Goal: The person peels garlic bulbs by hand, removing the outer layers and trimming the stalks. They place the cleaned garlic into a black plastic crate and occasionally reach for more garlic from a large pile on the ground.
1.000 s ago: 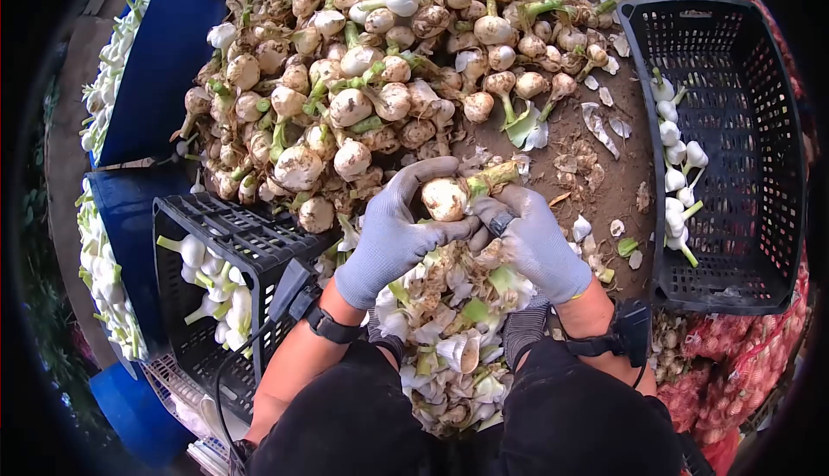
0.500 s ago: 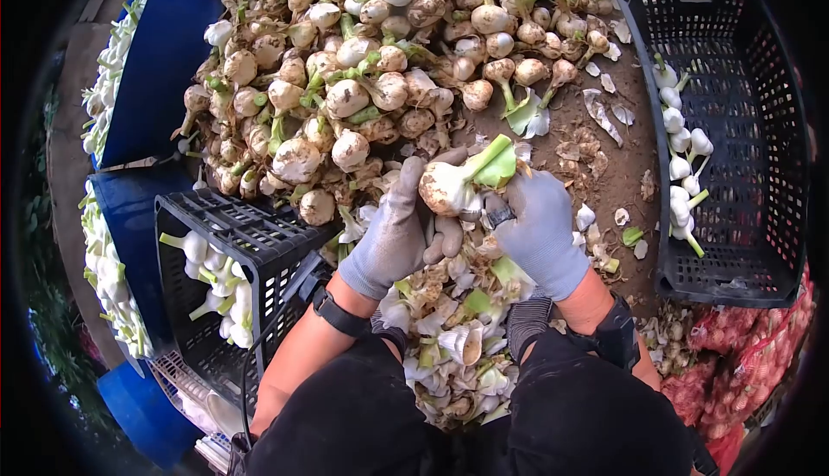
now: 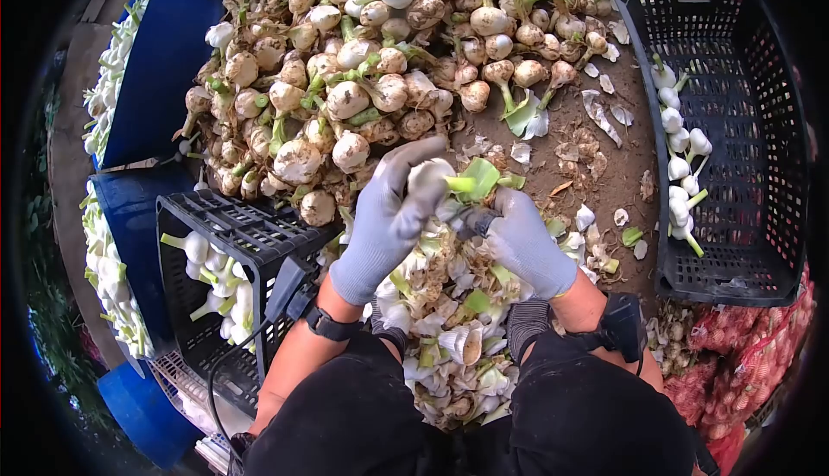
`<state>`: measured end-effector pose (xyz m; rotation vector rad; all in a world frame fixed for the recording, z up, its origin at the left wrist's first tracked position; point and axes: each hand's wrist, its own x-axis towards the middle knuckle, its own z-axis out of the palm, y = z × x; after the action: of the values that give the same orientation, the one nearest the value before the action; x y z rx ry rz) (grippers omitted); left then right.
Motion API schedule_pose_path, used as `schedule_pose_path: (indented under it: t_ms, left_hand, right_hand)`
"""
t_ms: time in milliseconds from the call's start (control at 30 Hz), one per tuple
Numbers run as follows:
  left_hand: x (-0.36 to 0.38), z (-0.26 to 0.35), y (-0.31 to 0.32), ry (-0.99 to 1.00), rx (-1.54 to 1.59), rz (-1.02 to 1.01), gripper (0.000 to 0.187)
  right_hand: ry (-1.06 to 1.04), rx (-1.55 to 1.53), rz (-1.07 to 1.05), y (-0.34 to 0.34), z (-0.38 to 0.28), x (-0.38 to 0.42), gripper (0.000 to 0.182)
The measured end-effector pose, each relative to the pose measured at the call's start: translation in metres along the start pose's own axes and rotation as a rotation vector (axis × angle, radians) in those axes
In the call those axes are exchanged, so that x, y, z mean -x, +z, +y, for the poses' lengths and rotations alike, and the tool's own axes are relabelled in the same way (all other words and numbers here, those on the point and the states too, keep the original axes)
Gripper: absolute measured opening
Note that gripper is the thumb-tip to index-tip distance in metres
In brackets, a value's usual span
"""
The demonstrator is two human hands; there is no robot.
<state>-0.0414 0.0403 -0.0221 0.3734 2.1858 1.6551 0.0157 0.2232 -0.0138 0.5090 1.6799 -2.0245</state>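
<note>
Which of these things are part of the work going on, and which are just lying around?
In use:
left hand and right hand, both on one bulb
peelings
bulb heap
right crate with clean bulbs
left crate

Lying about:
blue tubs
red net sacks

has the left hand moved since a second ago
Yes. The left hand has shifted up toward the garlic pile, away from the peel heap.

Heap of unpeeled garlic bulbs (image 3: pixel 380 62) at 12 o'clock, black crate (image 3: pixel 760 243) at 3 o'clock, second black crate (image 3: pixel 220 234) at 8 o'clock, peelings (image 3: pixel 449 338) at 6 o'clock.
</note>
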Motion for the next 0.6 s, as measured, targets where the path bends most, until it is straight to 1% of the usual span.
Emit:
schedule_pose_path:
  t_ms: [33, 100, 133, 167, 200, 233, 267, 300, 367, 400, 433, 500, 533, 600]
  left_hand:
    - [-0.004, 0.01, -0.001, 0.286, -0.34, -0.043, 0.055]
    - [0.0, 0.006, 0.001, 0.107, -0.186, -0.138, 0.054]
    - [0.002, 0.004, -0.001, 0.104, -0.187, -0.142, 0.054]
    - [0.003, 0.002, -0.003, -0.143, 0.12, -0.168, 0.051]
    - [0.004, 0.001, -0.004, -0.39, 0.428, -0.186, 0.048]
    - [0.003, 0.018, -0.003, -0.495, 0.589, -0.193, 0.048]
    - [0.006, 0.019, 0.0, -0.447, 0.749, -0.2, 0.046]
    - [0.007, 0.019, 0.001, -0.39, 0.904, -0.201, 0.044]
    - [0.001, 0.009, 0.001, -0.372, 1.019, -0.103, 0.047]
    - [-0.003, 0.006, 0.001, -0.35, 1.068, 0.002, 0.046]
    - [-0.006, 0.0, 0.001, -0.38, 1.07, 0.068, 0.041]
    - [-0.002, 0.001, 0.008, -0.333, 0.997, 0.122, 0.038]
    - [-0.001, -0.002, 0.009, -0.338, 0.999, 0.115, 0.038]
    - [0.002, -0.007, 0.012, -0.31, 0.828, 0.093, 0.036]
  right_hand:
    - [-0.003, 0.001, 0.007, -0.003, -0.002, 0.0, 0.022]
    - [-0.068, 0.342, -0.107, -0.009, -0.005, 0.001, 0.024]
    - [-0.28, 0.564, -0.033, -0.005, 0.003, -0.003, 0.027]
    - [-0.279, 0.563, -0.032, -0.012, 0.005, -0.004, 0.027]
    - [-0.237, 0.885, 0.142, -0.022, 0.005, -0.008, 0.025]
    - [-0.185, 1.202, 0.322, -0.028, 0.0, -0.011, 0.023]
    - [-0.156, 1.23, 0.353, -0.036, 0.0, -0.012, 0.017]
    - [-0.163, 1.229, 0.351, -0.035, -0.002, -0.011, 0.017]
    - [0.048, 1.129, -0.188, -0.026, -0.002, 0.005, 0.024]
    - [-0.019, 1.141, -0.316, -0.019, 0.01, 0.013, 0.04]
    - [-0.081, 1.181, -0.359, -0.011, 0.007, 0.021, 0.056]
    - [0.061, 0.867, -0.151, -0.007, -0.016, 0.019, 0.057]
    - [0.068, 0.864, -0.145, -0.007, -0.014, 0.014, 0.057]
    - [-0.263, 0.463, 0.177, -0.01, -0.004, 0.001, 0.041]
